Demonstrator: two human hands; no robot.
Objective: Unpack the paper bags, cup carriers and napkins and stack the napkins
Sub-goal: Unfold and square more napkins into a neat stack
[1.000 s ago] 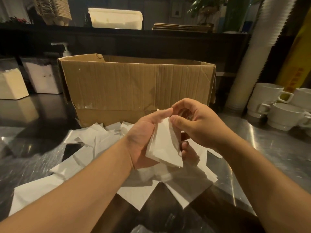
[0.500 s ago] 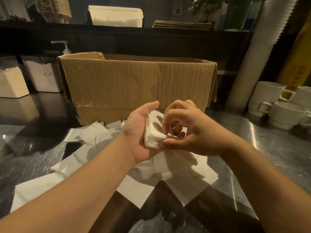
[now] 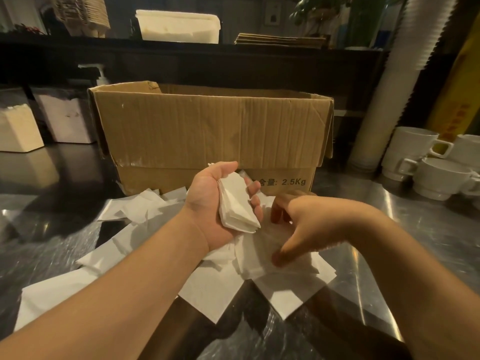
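My left hand (image 3: pixel 210 201) is palm up and holds a small stack of folded white napkins (image 3: pixel 237 206), thumb above and fingers curled under its right edge. Just to its right, my right hand (image 3: pixel 298 224) is lowered onto the loose napkins (image 3: pixel 283 268) scattered on the steel counter; its thumb and fingertips touch the top sheet. More loose napkins (image 3: pixel 135 209) lie spread to the left, in front of an open brown cardboard box (image 3: pixel 207 131) marked 2.5Kg.
White mugs (image 3: pixel 426 165) are stacked at the right beside a tall column of paper cups (image 3: pixel 405 74). Two white dispensers (image 3: pixel 18 128) stand at the left. A dark shelf behind carries a white tub (image 3: pixel 179 26) and flat brown paper bags (image 3: pixel 280 38).
My right hand has left the stack in my left hand and dropped down to the right onto the loose napkins. My left hand has stayed put with its stack.
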